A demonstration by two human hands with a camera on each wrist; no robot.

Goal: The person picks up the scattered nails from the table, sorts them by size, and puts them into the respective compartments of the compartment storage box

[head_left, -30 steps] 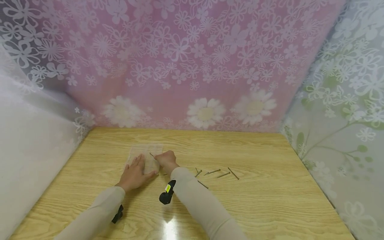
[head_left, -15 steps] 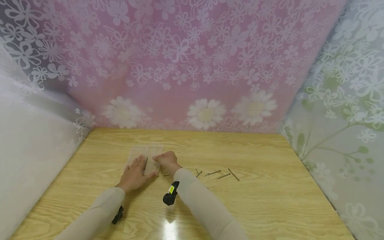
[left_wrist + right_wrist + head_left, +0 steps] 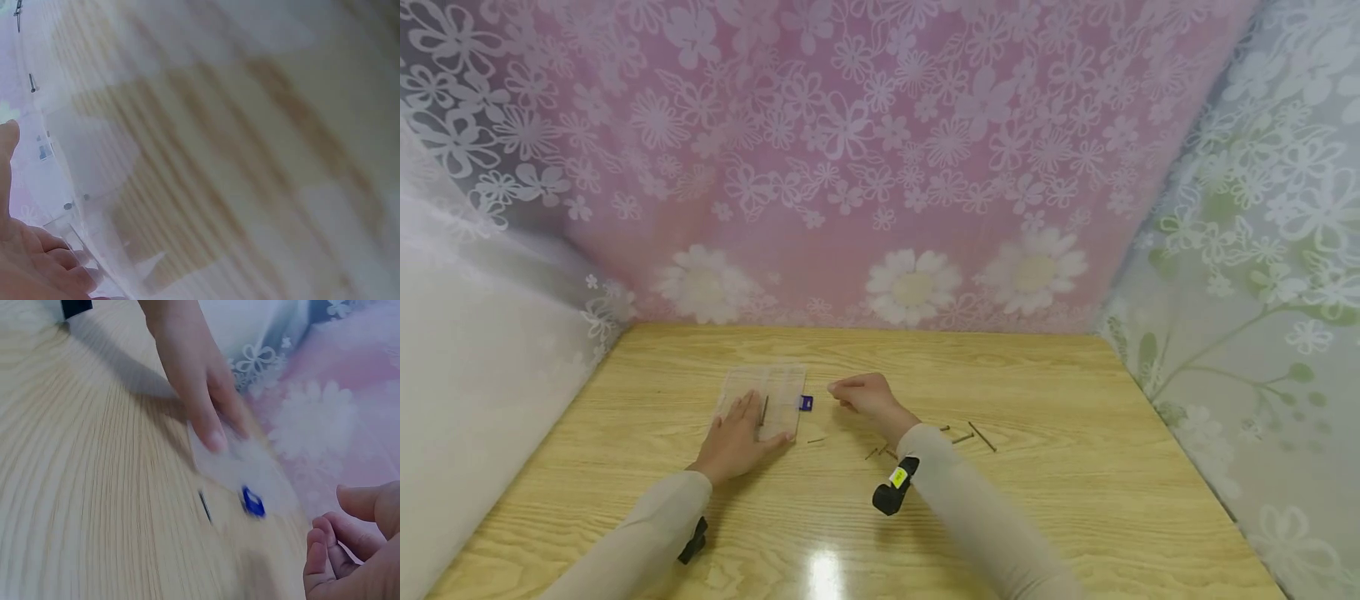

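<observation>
A flat, clear plastic box [image 3: 787, 382] with divider lines lies on the table, a blue tab [image 3: 807, 403] at its right edge. My left hand [image 3: 737, 437] rests on the box's near left part, thumb and fingers spread. One dark nail [image 3: 765, 410] lies in the box just right of those fingers. My right hand [image 3: 867, 398] is raised to the right of the box, apart from it. In the right wrist view its fingers are loosely bent, with a gap to the thumb and nothing seen between them. A thin nail [image 3: 816, 440] lies on the table beside the box.
Several loose nails [image 3: 982, 437] lie on the wood-grain table [image 3: 1075, 500] to the right, some partly hidden by the right forearm. Flower-patterned curtain [image 3: 917, 192] hangs behind the table and at both sides.
My right hand let go of a nail, which now lies in the box next to the left fingers. It then moved right, uncovering the blue tab. The left hand stays put.
</observation>
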